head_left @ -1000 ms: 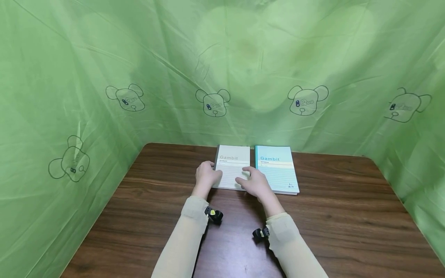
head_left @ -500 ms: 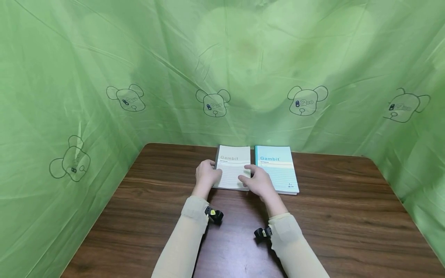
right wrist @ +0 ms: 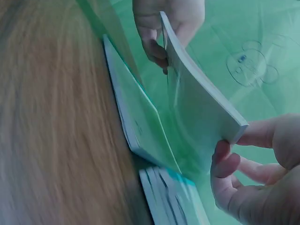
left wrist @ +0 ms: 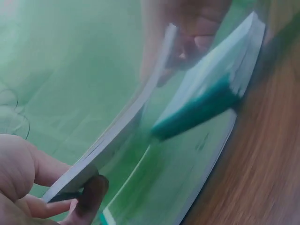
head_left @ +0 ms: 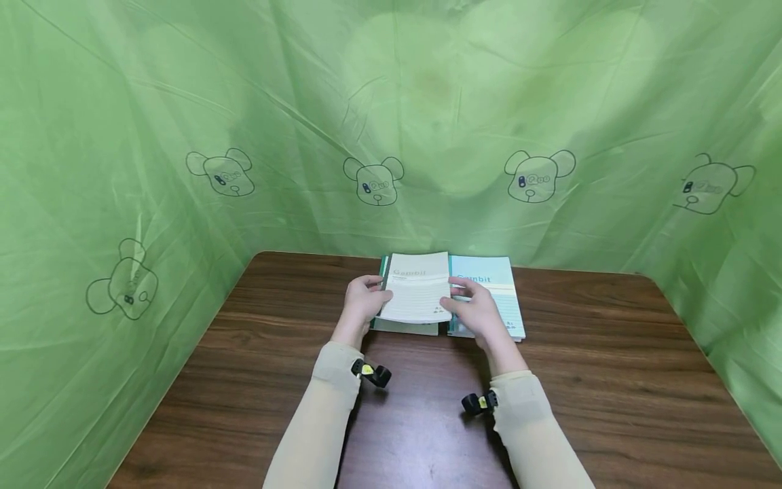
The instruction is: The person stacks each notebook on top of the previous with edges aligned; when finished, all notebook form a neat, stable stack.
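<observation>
A grey-white "Gambit" notebook [head_left: 418, 292] is raised off the table, slightly bowed, between both hands. My left hand [head_left: 362, 302] grips its dark-spined left edge, thumb on the cover and fingers beneath. At the opposite edge, my right hand [head_left: 479, 314] pinches it, as the right wrist view also shows. Under the raised notebook [right wrist: 199, 101] lies a green notebook [left wrist: 173, 173], mostly covered in the head view. To the right, partly behind my right hand, a light-blue "Gambit" notebook [head_left: 497, 272] with a teal spine tops a thick stack [right wrist: 168, 197].
Both piles lie near the back edge of a dark wood-grain table [head_left: 244, 380]. A green curtain [head_left: 427, 122] printed with bear heads hangs behind and at the sides. Each wrist wears a small black camera [head_left: 373, 373].
The grey-white notebook has been lifted and shifted slightly right, uncovering part of the green one below. My right hand has moved right and now pinches its right edge.
</observation>
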Demonstrator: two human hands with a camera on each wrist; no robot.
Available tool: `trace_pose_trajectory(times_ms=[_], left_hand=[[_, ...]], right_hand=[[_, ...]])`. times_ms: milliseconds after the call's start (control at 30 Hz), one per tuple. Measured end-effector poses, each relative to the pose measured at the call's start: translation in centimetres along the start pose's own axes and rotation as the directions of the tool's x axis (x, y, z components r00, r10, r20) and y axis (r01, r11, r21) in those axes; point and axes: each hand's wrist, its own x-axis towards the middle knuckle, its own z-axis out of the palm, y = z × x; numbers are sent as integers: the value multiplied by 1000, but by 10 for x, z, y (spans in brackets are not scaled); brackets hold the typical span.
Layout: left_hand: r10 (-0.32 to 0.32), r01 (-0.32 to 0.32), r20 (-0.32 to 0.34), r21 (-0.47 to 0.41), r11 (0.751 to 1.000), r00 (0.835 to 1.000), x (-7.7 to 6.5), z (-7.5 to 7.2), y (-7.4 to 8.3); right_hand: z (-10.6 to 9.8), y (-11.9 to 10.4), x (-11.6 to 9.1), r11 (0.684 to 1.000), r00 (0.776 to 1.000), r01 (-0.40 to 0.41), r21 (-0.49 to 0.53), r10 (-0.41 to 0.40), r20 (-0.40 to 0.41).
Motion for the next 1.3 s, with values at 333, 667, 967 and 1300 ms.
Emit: trace_pose_trajectory(times_ms=[333, 667, 967, 1300], left_hand=[[79, -75, 68, -56, 996, 995, -21, 61, 11], [179, -208, 128, 267, 941, 975, -33, 118, 9], [227, -263, 135, 388, 884, 964, -34, 123, 13], [252, -301, 170, 427, 853, 953, -29, 126, 5]], right_hand=[[-74, 8, -11, 993, 1000, 3, -117, -4, -10], [-123, 28, -16, 971, 998, -68, -228, 64, -28], [-121, 43, -7, 963, 996, -71, -258, 57, -61], [-116, 43, -6, 918, 995, -67, -391, 32, -95]])
